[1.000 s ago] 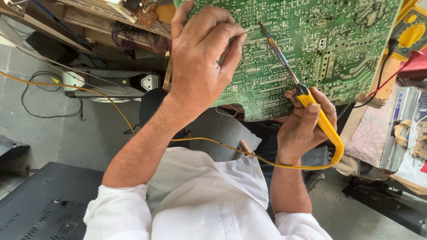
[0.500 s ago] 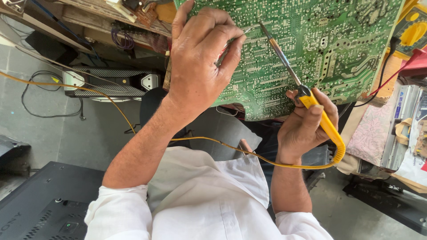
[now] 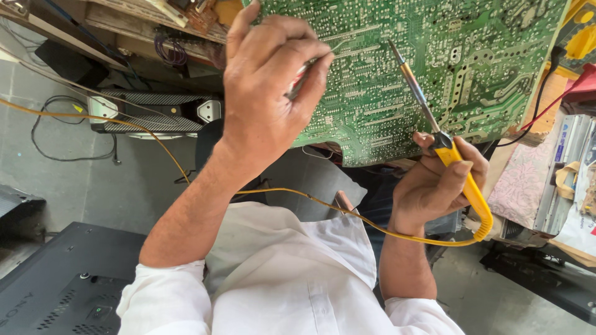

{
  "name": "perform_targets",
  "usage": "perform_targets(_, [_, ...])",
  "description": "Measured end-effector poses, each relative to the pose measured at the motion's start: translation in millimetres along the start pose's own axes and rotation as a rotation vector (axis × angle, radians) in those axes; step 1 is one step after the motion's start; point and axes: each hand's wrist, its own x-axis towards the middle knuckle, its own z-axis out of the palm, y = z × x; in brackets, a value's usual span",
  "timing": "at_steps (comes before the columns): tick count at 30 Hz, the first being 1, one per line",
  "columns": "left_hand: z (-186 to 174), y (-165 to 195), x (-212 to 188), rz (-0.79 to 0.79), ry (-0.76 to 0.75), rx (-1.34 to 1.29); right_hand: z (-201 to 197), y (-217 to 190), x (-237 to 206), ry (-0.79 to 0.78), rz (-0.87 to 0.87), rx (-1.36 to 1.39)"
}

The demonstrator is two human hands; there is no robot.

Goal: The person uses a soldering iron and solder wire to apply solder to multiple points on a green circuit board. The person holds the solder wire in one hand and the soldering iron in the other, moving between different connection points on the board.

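A large green circuit board (image 3: 484, 56) stands tilted in front of me, solder side facing me. My left hand (image 3: 267, 93) rests against its left part and pinches a thin metal piece (image 3: 299, 75), probably solder wire or tweezers, whose tip touches the board. My right hand (image 3: 428, 192) grips the yellow handle of a soldering iron (image 3: 462, 177) below the board's lower edge. The iron's metal shaft (image 3: 415, 90) slants up and left, with its tip on the board. A yellow cord (image 3: 310, 198) runs from the handle across my lap.
A grey striped box (image 3: 155, 115) with cables lies on the floor at left. A black device casing (image 3: 56, 279) sits at lower left. A yellow meter (image 3: 580, 37) with red and black leads is at upper right; papers and boxes (image 3: 571, 180) are stacked at right.
The iron's tip has slid slightly to the right on the board. My left hand has shifted a little and keeps its pinch on the thin metal piece.
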Motion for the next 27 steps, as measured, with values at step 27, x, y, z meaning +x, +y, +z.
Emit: perform_targets(27, [-15,10,-30,-0.134,-0.036,0.014,-8,-1,-10,-0.048,0.041,0.024])
